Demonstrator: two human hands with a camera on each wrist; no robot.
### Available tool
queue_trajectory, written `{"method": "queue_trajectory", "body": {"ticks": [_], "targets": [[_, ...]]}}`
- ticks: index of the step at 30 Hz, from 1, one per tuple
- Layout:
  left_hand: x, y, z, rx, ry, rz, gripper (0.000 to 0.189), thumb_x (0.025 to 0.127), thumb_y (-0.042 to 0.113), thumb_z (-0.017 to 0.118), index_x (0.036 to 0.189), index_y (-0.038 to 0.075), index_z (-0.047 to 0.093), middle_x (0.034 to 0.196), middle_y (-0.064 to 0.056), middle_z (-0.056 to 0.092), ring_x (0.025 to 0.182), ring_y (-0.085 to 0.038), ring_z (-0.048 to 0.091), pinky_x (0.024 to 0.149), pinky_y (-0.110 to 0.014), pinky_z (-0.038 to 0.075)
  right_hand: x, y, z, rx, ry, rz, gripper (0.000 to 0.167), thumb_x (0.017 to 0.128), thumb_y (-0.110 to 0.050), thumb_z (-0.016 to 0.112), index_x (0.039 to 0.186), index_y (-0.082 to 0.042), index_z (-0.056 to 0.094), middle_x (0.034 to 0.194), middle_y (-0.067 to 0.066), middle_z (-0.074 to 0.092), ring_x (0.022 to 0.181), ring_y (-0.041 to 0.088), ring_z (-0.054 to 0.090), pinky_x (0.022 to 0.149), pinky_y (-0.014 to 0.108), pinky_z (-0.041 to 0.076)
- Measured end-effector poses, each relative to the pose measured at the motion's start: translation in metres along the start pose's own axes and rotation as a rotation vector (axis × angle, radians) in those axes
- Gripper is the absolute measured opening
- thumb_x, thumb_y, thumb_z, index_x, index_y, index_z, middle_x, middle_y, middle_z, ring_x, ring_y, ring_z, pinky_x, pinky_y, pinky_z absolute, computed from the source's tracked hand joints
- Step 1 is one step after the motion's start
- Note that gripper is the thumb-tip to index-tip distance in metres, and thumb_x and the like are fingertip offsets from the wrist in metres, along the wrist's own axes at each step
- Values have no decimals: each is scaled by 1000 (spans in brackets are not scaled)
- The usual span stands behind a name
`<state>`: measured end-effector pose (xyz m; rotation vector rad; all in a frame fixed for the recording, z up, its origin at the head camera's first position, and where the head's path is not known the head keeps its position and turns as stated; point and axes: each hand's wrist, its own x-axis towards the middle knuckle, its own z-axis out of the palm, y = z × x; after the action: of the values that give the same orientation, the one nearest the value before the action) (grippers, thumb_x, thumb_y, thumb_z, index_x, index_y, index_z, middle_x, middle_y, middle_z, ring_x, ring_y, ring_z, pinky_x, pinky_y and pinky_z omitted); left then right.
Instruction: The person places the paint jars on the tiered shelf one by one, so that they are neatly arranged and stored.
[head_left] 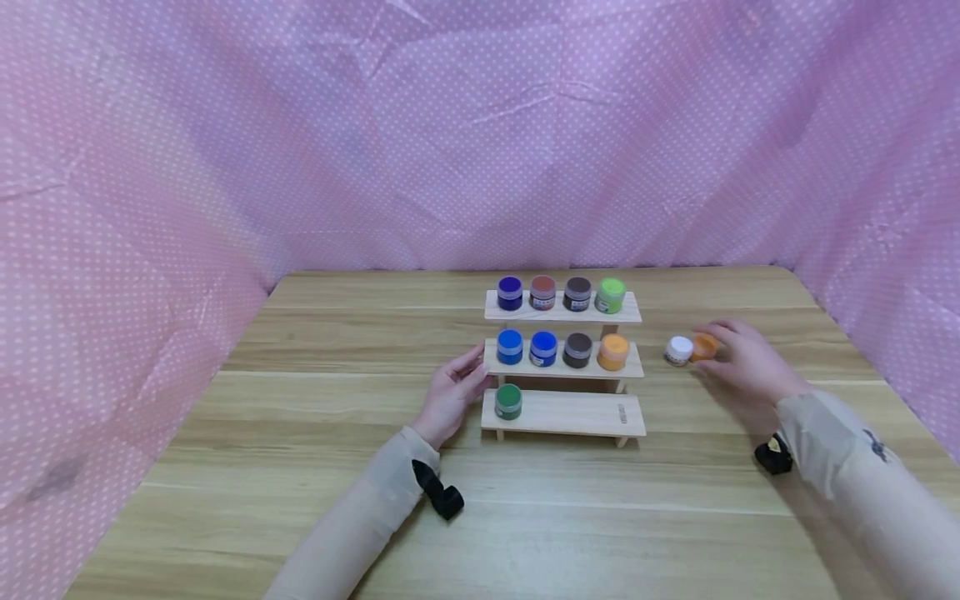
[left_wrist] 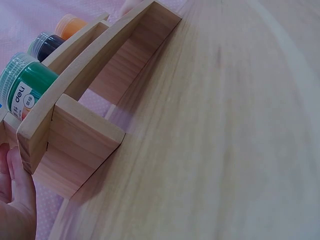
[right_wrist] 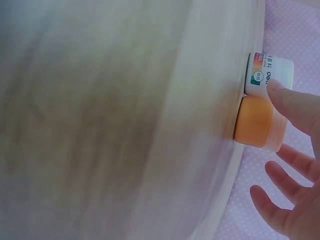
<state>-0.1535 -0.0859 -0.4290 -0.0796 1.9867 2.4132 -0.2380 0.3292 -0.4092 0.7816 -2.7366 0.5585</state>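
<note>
A three-tier wooden rack [head_left: 573, 412] holds small paint jars. My left hand [head_left: 450, 396] grips its left end at the middle tier; in the left wrist view the fingers [left_wrist: 22, 185] lie along the end of a board. To the right of the rack, my right hand [head_left: 750, 354] has thumb and index finger around an orange paint jar [head_left: 703, 346] standing on the table. Right beside that jar stands a white paint jar [head_left: 678, 351]. The right wrist view shows the thumb [right_wrist: 295, 107] overlapping both jars, with the other fingers spread apart.
On the bottom tier a green jar [head_left: 508, 402] stands at the left. Several jars, with a yellow-orange one [head_left: 613, 352] at the right, line the middle tier. The top tier holds several more, including a light green jar [head_left: 611, 296]. A pink dotted cloth [head_left: 480, 150] hangs behind the table [head_left: 315, 400].
</note>
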Motion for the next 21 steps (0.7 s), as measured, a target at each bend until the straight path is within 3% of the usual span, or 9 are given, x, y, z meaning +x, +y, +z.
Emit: {"method": "queue_trajectory", "body": {"ticks": [5,21], "targets": [[-1,1,-1,-1,-16,-25,44,96,4,51,140,8,44,128,-14,52,105,-10,57,99,-30,48,3,0,0,-6,-16,3,50,75,-9,78,117,8,58,109,31,55,100,46,51,86,61,42],[-1,-2,-1,-16,-4,-1,43,96,4,52,139,5,45,125,-16,54,100,-9,58,95,-27,51,2,1,0,-8,4,33,31,79,-10,73,105,5,65,98,25,60,89,41,58,79,58,47]]}}
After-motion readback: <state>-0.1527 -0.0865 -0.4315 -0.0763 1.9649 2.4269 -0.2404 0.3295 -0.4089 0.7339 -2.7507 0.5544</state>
